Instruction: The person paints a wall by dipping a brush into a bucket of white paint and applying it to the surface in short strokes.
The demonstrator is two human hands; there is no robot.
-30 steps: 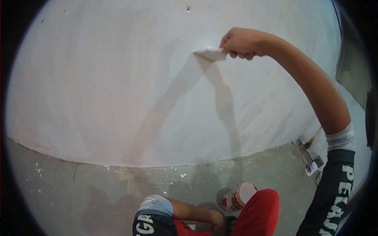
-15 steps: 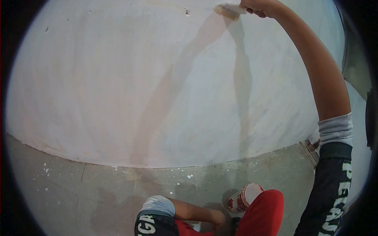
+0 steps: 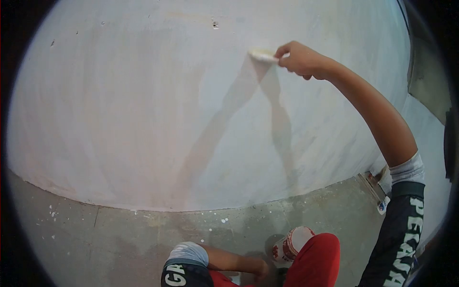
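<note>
My right hand (image 3: pixel 301 60) is closed round the handle of a wide paintbrush (image 3: pixel 262 56), whose bristles meet the pale whitewashed wall (image 3: pixel 143 110). Shadows of the arm and brush fall down the wall below it. Low in the view, my left hand (image 3: pixel 261 270) rests by my lap between the red-trousered legs. Its fingers are hidden. Beside my right knee stands a white and red paint bucket (image 3: pixel 286 248).
The grey floor (image 3: pixel 129 239) meets the wall along a curved-looking edge and carries several white paint spots. Small chips mark the upper wall, one a larger hole (image 3: pixel 215 24). At the right corner lie some boards (image 3: pixel 372 185) and a small white and blue item (image 3: pixel 383 205).
My right hand and the brush have come down the wall and a little left. The view has shifted slightly. My left hand stays low by my lap.
</note>
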